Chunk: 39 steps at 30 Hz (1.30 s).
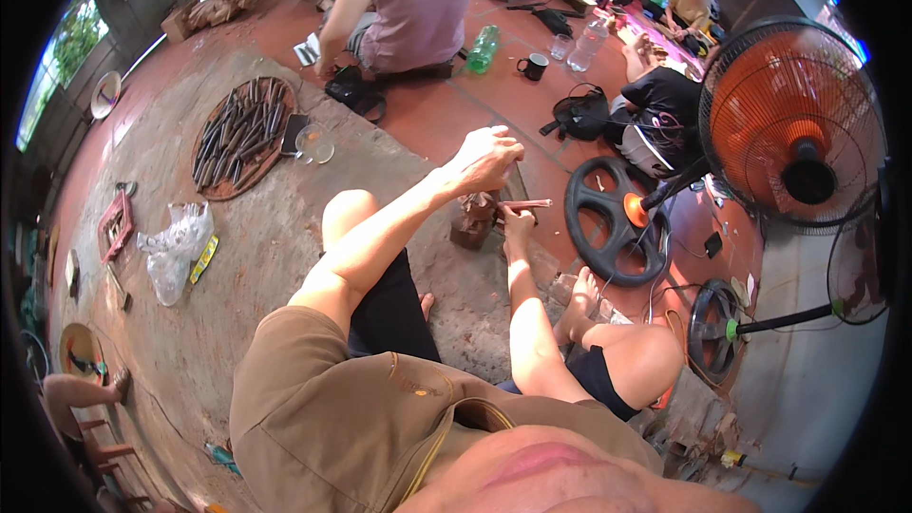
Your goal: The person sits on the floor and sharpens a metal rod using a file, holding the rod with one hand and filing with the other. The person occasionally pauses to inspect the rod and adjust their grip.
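Note:
My left hand (487, 161) is closed in a fist just above and beyond a brown carved block (472, 220); anything in its fingers is hidden. Low beside the block's right side, my right hand (518, 228) has its fingers closed round a reddish-brown stick (528, 203), whose end points to the right. The block stands upright on the worn grey floor between my bent knees. Its carved details are too small to make out.
A round tray (205, 187) of dark rod-like tools lies ahead left, beside a glass dish (314, 144). Plastic bags (178, 252) lie left. An orange fan (793, 123) with a black round base (617, 264) stands close right. Ahead, a person in pink (418, 14) sits on the floor.

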Tool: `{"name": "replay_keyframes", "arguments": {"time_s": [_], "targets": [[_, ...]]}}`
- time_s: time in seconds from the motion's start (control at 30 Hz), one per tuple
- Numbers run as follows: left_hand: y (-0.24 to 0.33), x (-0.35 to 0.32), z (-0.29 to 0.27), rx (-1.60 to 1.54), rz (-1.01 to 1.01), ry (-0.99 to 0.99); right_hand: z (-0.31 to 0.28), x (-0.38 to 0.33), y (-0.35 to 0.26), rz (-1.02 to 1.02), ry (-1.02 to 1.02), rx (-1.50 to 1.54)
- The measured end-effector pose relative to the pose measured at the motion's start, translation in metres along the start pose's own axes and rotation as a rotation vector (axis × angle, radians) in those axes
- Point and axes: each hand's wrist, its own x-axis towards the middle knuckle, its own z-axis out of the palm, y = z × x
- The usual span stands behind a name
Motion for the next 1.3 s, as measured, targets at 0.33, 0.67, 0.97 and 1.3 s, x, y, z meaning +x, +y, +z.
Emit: {"name": "replay_keyframes", "arguments": {"time_s": [0.33, 0.67, 0.97, 1.3], "targets": [[-0.006, -0.005, -0.001, -0.003, -0.012, 0.001, 0.000, -0.013, -0.026, 0.033, -0.192, 0.101], [-0.002, 0.001, 0.000, 0.044, 0.020, -0.005, 0.000, 0.012, 0.008, -0.256, 0.027, -0.036], [-0.010, -0.009, -0.001, 0.079, 0.012, -0.059, 0.000, -0.043, -0.037, 0.072, -0.035, 0.184], [-0.007, 0.004, 0.013, 0.078, -0.043, -0.133, -0.032, -0.009, -0.010, 0.015, -0.112, 0.076]]}}
